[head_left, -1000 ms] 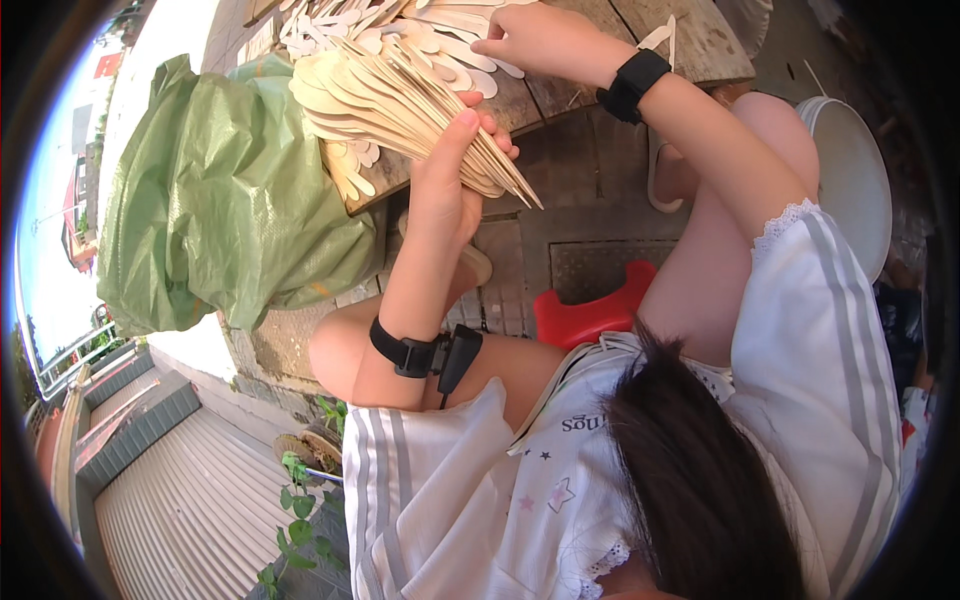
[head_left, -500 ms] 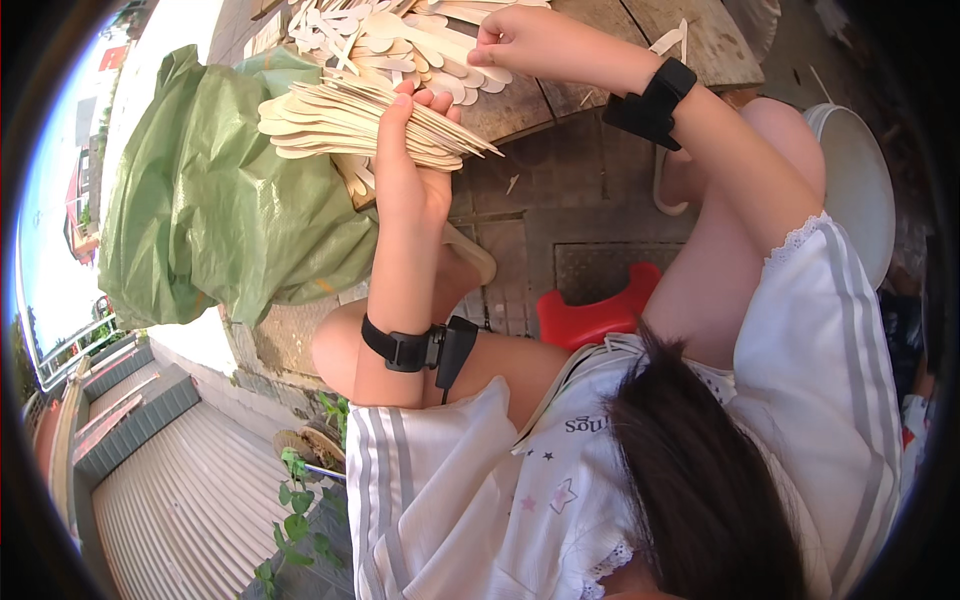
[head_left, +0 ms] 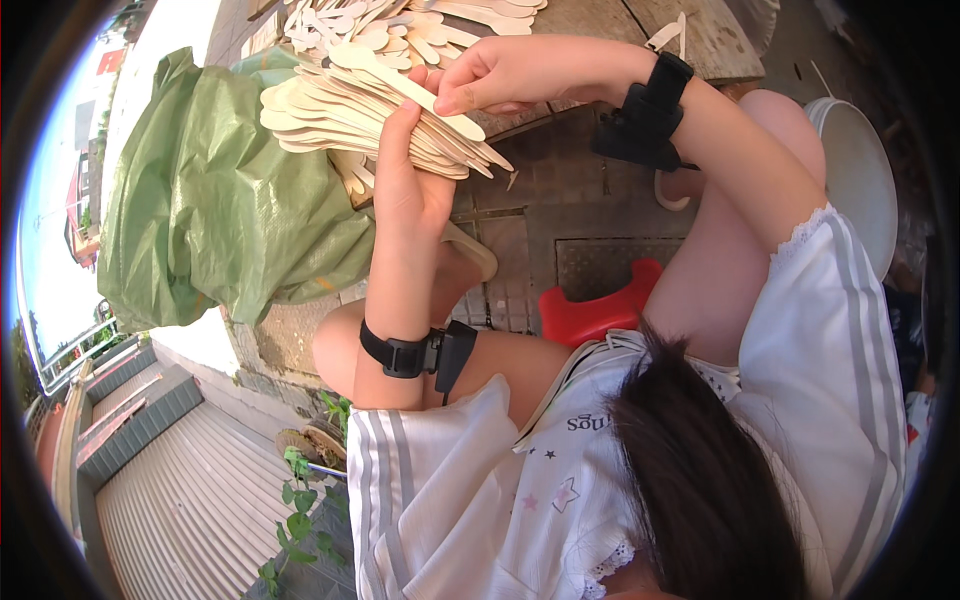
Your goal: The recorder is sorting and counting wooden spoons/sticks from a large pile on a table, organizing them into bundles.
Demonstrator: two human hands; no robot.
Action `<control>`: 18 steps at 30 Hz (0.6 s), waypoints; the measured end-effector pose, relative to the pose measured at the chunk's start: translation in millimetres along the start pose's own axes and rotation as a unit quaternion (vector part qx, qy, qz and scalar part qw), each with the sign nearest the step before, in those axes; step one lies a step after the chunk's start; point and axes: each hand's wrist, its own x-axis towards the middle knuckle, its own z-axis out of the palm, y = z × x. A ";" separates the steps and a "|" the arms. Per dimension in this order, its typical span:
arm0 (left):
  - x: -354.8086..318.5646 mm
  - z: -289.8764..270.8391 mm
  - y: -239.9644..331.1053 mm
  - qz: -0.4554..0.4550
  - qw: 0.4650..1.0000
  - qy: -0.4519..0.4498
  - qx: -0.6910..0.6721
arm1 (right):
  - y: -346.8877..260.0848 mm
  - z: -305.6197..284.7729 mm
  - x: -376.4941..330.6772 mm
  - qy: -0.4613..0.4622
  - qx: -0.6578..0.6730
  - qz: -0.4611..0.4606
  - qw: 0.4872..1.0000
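Note:
A thick bundle of pale wooden spoons [head_left: 325, 115] is gripped in my left hand [head_left: 412, 170], its thumb across the near side and the spoon heads fanned out to the left. My right hand [head_left: 495, 78] pinches one more wooden spoon [head_left: 385, 73] by its handle, laid slantwise over the top of the bundle. The two hands are close together, and the right fingers partly hide the left fingertips. Behind them, a loose heap of wooden spoons [head_left: 345, 22] lies on a worn wooden tabletop [head_left: 610, 35].
A large green woven sack [head_left: 215, 190] bulges at the left, against the table. Below the table edge, a red plastic stool [head_left: 600, 308] stands on the paved floor [head_left: 520, 235] between my legs. A white bucket [head_left: 860, 180] is at the right. A leafy plant [head_left: 297, 520] grows at lower left.
My right hand has come left and down from the heap to the bundle, bringing a single spoon on top of it. The left hand has stayed nearly in place.

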 end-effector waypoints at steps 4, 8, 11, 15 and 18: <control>-5.2 1.7 1.9 -0.015 0.999 -0.046 -0.012 | 3.5 -9.2 0.8 -0.010 -0.058 0.030 0.998; -8.2 -2.4 0.6 -0.023 0.999 0.001 -0.023 | 3.2 -4.2 5.8 0.039 -0.134 0.081 0.987; -6.7 -7.2 3.4 0.008 1.000 0.023 -0.019 | 1.4 -11.1 8.0 0.127 -0.136 0.068 0.980; -0.6 -12.2 4.9 0.013 1.000 0.024 -0.008 | 14.0 -19.6 16.5 0.154 -0.307 0.123 0.931; 2.7 -13.4 4.2 -0.001 0.997 0.063 -0.050 | 24.0 -12.2 18.6 0.230 -0.377 -0.013 0.897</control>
